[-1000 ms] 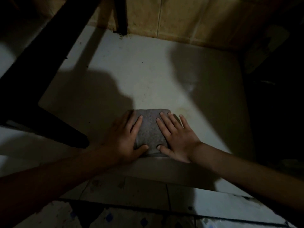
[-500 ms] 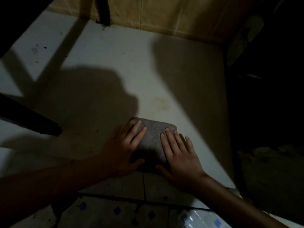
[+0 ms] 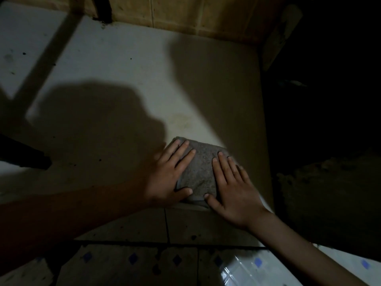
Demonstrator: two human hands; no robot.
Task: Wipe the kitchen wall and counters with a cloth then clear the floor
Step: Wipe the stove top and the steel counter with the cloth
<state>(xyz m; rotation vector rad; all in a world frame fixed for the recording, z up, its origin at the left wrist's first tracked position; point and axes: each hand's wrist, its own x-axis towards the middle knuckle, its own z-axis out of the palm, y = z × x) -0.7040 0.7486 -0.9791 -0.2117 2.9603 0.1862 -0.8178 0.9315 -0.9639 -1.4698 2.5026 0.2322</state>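
A folded grey cloth (image 3: 201,164) lies flat on the pale counter (image 3: 123,79), close to its front edge. My left hand (image 3: 171,176) presses on the cloth's left side with its fingers spread and its thumb at the near edge. My right hand (image 3: 233,186) presses flat on the cloth's right side, its thumb tip nearly meeting the left thumb. Both palms partly hide the cloth. The tan tiled wall (image 3: 185,15) runs along the back of the counter.
A dark bar (image 3: 22,155) pokes in from the left over the counter. A yellowish stain (image 3: 182,120) lies just beyond the cloth. The counter's tiled front face (image 3: 165,226) drops to a patterned floor (image 3: 144,263). A dark gap (image 3: 319,100) lies to the right.
Both hands have slid the cloth to the right and back toward the counter's front edge. The dark bar at the left has shifted out toward the frame's edge.
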